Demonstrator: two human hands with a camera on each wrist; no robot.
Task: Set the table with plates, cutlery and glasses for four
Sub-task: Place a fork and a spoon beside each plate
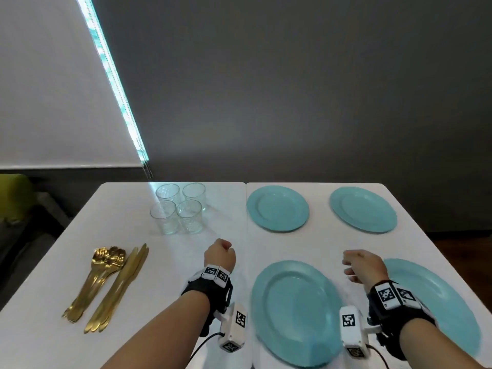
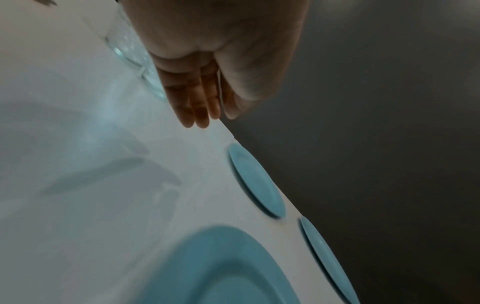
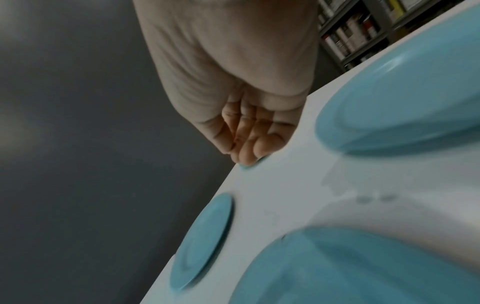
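Several teal plates lie on the right half of the white table [image 1: 42, 331]: two far ones [image 1: 277, 208] [image 1: 363, 209] and two near ones [image 1: 295, 312] [image 1: 439, 315]. Several clear glasses [image 1: 177, 207] stand clustered at the far middle. Gold forks and spoons [image 1: 98, 278] and gold knives [image 1: 119, 286] lie in piles on the left. My left hand [image 1: 221, 251] [image 2: 205, 115] hovers just left of the near left plate [image 2: 221, 267], fingers hanging loose and holding nothing. Between the two near plates my right hand [image 1: 351, 265] [image 3: 249, 152] hovers, loosely curled and empty.
A seam [image 1: 246, 235] runs down the table's middle. The far edge meets a dark grey wall [image 1: 292, 102]; a white blind [image 1: 53, 89] hangs at the left. A green seat [image 1: 13, 195] stands left of the table. Shelves [image 3: 358, 30] show beyond the right edge.
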